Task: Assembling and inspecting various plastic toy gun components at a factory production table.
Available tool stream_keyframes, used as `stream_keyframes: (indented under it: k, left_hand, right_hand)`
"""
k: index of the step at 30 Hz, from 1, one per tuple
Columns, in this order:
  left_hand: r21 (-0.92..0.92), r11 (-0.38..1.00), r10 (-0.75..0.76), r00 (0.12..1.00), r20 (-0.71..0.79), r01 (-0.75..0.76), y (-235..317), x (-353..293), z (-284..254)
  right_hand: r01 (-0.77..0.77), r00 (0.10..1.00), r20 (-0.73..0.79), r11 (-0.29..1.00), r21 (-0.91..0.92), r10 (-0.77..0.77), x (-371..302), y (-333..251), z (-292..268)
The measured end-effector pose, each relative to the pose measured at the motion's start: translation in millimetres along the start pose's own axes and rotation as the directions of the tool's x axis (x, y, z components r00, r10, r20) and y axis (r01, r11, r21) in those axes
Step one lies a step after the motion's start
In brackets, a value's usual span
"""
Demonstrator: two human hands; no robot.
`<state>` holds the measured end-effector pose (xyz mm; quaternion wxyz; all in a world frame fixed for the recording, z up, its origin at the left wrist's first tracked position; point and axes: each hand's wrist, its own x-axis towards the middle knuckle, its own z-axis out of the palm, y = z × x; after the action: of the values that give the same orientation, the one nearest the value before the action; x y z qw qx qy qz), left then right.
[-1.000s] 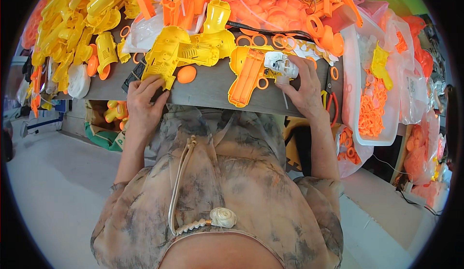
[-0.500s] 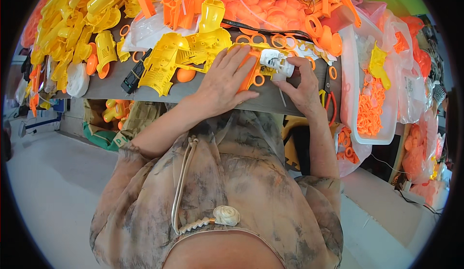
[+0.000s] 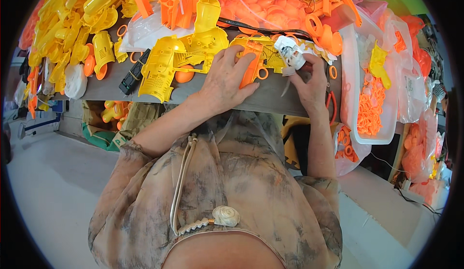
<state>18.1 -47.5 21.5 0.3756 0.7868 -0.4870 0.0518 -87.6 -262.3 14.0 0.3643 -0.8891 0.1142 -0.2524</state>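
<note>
My right hand (image 3: pixel 312 84) pinches a white plastic mechanism housing (image 3: pixel 289 51) between thumb and fingers, just above the table's front part. To its left, my left hand (image 3: pixel 226 79) has bent fingers on a long orange plastic part (image 3: pixel 251 65), gripping it at its left side. That part lies over a yellow plastic shell (image 3: pixel 274 54), which it partly covers. A small orange ring (image 3: pixel 262 73) sits beside the orange part. Further left lie open yellow shell halves (image 3: pixel 162 68), and an orange round piece (image 3: pixel 184 74) shows under their edge.
Yellow shells (image 3: pixel 72 32) are heaped at the left, orange parts (image 3: pixel 270 8) at the back. A black strap (image 3: pixel 263 29) crosses the table. At the right stands a clear bin (image 3: pixel 355 109) with small orange pieces. Red-handled scissors (image 3: pixel 331 105) hang near the front edge.
The white housing has tilted and shifted slightly right in my right hand. My left hand's fingers have gone from lying flat to bending round the orange part, which is now more uncovered.
</note>
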Motion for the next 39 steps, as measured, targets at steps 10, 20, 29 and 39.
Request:
stream_keyframes:
  k: [10, 20, 29, 39]
  left_hand:
    - [-0.201, 0.962, -0.214, 0.968, -0.130, 0.185, 1.3, 9.4, 9.2]
    - [-0.454, 0.877, -0.301, 0.918, -0.259, 0.159, -3.2, 10.0, 18.5]
    - [-0.433, 0.901, -0.237, 0.878, -0.417, 0.037, -13.4, 45.1, 20.0]
    - [0.067, 0.964, 0.266, 0.926, -0.268, -0.257, 7.0, 17.5, 5.9]
  right_hand:
    - [-0.242, 0.964, 0.073, 0.959, -0.147, 0.254, 8.7, -34.2, -13.1]
    - [-0.057, 0.995, 0.048, 0.910, -0.410, 0.084, 7.4, -14.1, -21.6]
    - [0.347, 0.937, 0.158, 0.872, -0.346, -0.310, 17.5, -48.0, -4.0]
    - [0.365, 0.917, 0.335, 0.795, -0.485, -0.217, 31.5, -40.3, 9.5]
